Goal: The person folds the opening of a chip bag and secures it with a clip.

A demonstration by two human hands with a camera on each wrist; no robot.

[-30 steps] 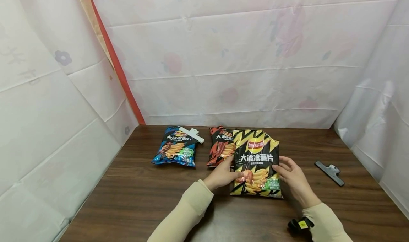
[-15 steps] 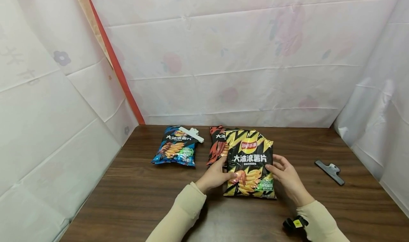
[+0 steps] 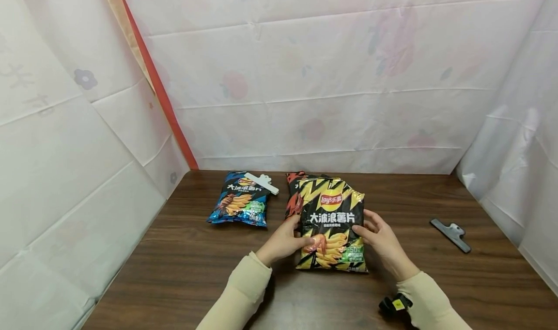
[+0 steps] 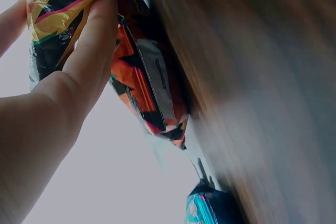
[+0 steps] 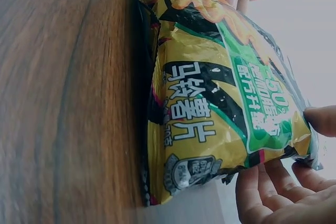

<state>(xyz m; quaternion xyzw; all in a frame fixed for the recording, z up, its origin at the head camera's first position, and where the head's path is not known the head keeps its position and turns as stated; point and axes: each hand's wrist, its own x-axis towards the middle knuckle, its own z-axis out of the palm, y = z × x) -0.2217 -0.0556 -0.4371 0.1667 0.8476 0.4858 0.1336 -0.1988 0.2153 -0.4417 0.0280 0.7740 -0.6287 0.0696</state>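
Both hands hold a yellow-and-black bag of potato chips, tilted up toward the head camera, its upper right corner slanted. My left hand grips its left edge, thumb over the printed front. On the opposite edge, my right hand pinches the side; in the right wrist view its fingers curl beneath the bag and the thumb lies on top. Behind it, a red bag of chips is largely hidden. Farther left lies a blue bag of chips with a white clip across its upper right corner.
A grey bag clip lies by itself on the brown wooden table, right of the hands. White printed sheeting hangs behind the table and along both sides. A black strap piece with a yellow label sits at the right wrist.
Both hands have moved left, carrying the yellow-and-black chip bag along, and it now covers more of the red bag. The blue bag and grey clip have stayed put.
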